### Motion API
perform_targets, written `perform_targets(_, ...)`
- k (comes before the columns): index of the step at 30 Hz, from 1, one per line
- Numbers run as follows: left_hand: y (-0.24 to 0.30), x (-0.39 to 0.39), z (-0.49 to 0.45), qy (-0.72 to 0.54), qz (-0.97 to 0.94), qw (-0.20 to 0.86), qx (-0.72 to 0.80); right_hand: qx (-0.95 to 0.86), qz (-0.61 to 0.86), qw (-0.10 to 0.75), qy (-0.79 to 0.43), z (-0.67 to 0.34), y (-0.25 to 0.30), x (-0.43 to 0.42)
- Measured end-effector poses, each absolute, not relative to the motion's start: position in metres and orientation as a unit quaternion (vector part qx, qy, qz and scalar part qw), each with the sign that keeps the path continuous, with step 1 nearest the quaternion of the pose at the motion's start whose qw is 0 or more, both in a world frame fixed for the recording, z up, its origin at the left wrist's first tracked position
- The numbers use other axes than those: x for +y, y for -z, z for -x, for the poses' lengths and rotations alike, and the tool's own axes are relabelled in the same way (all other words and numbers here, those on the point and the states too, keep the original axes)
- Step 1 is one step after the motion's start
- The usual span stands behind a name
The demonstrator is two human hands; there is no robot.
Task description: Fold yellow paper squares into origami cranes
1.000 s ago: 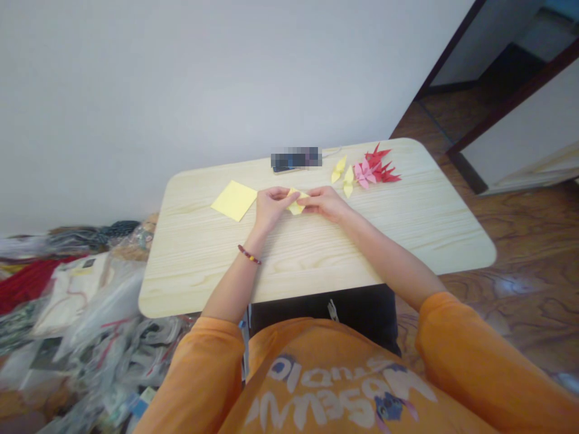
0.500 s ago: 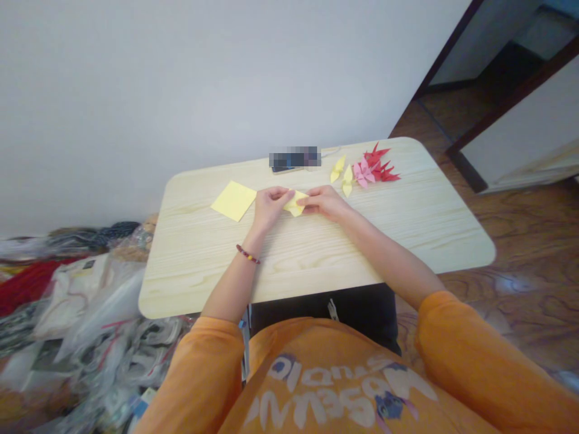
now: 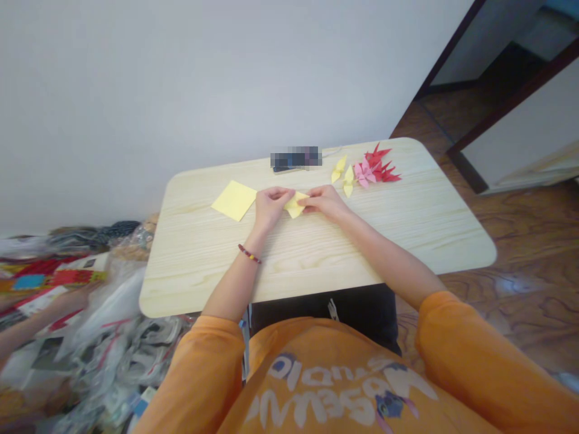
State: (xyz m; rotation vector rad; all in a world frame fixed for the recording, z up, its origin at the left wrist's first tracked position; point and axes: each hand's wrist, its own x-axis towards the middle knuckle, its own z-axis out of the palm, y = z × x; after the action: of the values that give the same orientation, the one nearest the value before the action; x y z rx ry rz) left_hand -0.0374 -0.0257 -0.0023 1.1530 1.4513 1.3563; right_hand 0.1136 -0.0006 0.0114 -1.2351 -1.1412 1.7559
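Observation:
My left hand [image 3: 270, 206] and my right hand [image 3: 324, 202] meet over the wooden table, both pinching a folded piece of yellow origami paper [image 3: 295, 205] between the fingertips. Part of the fold is hidden by my fingers. To the left of my left hand, a flat yellow paper square [image 3: 234, 200] lies on the table [image 3: 362, 238], just apart from the fingers. Beyond my right hand stand two yellow paper cranes [image 3: 339, 169], a pink paper crane [image 3: 364, 173] and red paper cranes [image 3: 380, 165]. A beaded bracelet [image 3: 249, 254] circles my left wrist.
A dark, pixelated object [image 3: 295, 159] lies at the table's far edge. A white wall [image 3: 181, 90] stands behind the table. Plastic bags [image 3: 136, 349] and colourful printed packets [image 3: 54, 277] are piled at the left, where another person's arm [image 3: 40, 319] reaches in.
Another person's arm and colourful packets have appeared at the lower left. The folded yellow paper has turned slightly between my hands, which have moved closer together.

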Motion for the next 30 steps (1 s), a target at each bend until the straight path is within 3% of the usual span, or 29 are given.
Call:
perform_targets(18, -0.001, -0.026, 0.037, -0.536, -0.474, 0.421, 0.558, -0.440, 0.479, 0.336, -0.681, -0.116, -0.012, 0.002)
perform_targets(30, -0.006, -0.026, 0.042, -0.519, -0.497, 0.424, 0.551, -0.505, 0.437, 0.269, -0.694, -0.125, -0.006, 0.010)
